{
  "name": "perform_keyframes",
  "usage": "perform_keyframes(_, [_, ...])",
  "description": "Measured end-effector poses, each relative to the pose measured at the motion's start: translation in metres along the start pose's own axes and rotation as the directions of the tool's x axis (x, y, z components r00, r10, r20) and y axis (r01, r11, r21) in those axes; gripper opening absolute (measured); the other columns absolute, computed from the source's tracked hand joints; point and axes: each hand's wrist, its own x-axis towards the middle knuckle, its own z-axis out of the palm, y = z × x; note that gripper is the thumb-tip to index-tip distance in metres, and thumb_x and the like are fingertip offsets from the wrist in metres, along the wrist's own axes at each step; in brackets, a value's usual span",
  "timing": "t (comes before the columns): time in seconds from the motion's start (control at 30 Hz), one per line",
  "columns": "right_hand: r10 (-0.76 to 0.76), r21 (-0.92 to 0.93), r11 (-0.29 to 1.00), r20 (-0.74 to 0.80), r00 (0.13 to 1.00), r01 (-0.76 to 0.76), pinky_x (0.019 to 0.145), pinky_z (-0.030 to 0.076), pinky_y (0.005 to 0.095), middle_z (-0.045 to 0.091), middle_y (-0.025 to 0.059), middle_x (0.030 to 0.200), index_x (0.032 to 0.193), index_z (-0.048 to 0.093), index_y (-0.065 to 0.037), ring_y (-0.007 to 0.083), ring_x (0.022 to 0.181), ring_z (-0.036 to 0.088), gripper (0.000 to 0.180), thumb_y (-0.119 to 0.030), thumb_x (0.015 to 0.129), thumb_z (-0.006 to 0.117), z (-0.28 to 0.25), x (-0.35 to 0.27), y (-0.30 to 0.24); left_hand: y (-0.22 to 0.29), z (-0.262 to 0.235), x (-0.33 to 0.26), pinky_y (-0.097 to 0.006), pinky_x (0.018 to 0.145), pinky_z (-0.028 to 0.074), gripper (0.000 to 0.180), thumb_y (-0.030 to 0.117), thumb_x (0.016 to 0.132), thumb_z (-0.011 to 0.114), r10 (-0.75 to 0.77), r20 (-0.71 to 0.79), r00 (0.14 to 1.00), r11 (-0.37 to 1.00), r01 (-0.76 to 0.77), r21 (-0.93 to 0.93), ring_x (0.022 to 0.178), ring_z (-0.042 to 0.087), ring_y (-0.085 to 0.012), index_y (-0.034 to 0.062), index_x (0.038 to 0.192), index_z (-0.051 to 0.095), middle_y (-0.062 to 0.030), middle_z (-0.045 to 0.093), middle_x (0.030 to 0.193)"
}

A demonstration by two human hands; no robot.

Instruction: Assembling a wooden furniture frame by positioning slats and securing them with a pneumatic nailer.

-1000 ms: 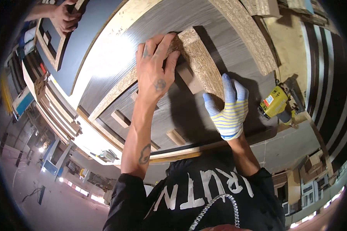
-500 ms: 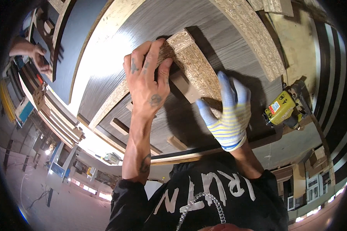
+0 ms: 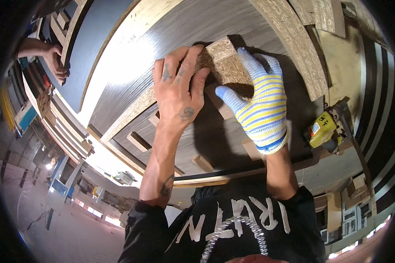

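Two chipboard strips meet at a corner above a dark wood-grain panel. My bare left hand is wrapped over the end of the left chipboard strip, which runs down to the lower left. In a striped glove, my right hand clasps the right chipboard strip just below the corner, thumb on one side and fingers on the other. Its palm hides the lower part of this strip. Small wooden blocks lie on the panel below, among them one block and another.
A yellow-green power tool stands right of the panel. Behind it curves a wide chipboard strip. At the far left another person's hand rests by a dark blue-grey panel. Stacked boards lie at left.
My right hand has slid up along its strip toward the corner and closed around it. My left hand and the joined strips have shifted slightly right. The other person's hand has curled in.
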Motion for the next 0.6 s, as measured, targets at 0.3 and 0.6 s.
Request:
perform_keyframes(0.3, [0.051, -0.123, 0.991, 0.025, 0.998, -0.048, 0.094, 0.049, 0.0420, 0.055, 0.0188, 0.121, 0.130, 0.058, -0.002, 0.0350, 0.112, 0.054, 0.070, -0.016, 0.067, 0.086, 0.0056, -0.0015, -0.0055, -0.0012, 0.0001, -0.0031, -0.042, 0.085, 0.047, 0.039, 0.018, 0.087, 0.072, -0.017, -0.009, 1.000, 0.999, 0.017, 0.032, 0.100, 0.052, -0.0270, 0.0118, 0.124, 0.064, -0.0088, 0.060, 0.113])
perform_keyframes(0.6, [-0.035, -0.088, 0.995, 0.028, 0.999, 0.038, 0.088, 0.049, 0.0460, 0.056, 0.0243, 0.119, 0.127, 0.056, 0.003, 0.0371, 0.107, 0.054, 0.072, -0.017, 0.065, 0.086, 0.0059, -0.0003, 0.0013, -0.0014, 0.0003, -0.0035, -0.039, 0.085, 0.041, 0.043, 0.013, 0.081, 0.075, -0.003, 0.010, 1.000, 1.000, 0.003, 0.010, 0.096, 0.050, -0.0247, 0.0087, 0.122, 0.065, -0.0047, 0.058, 0.115])
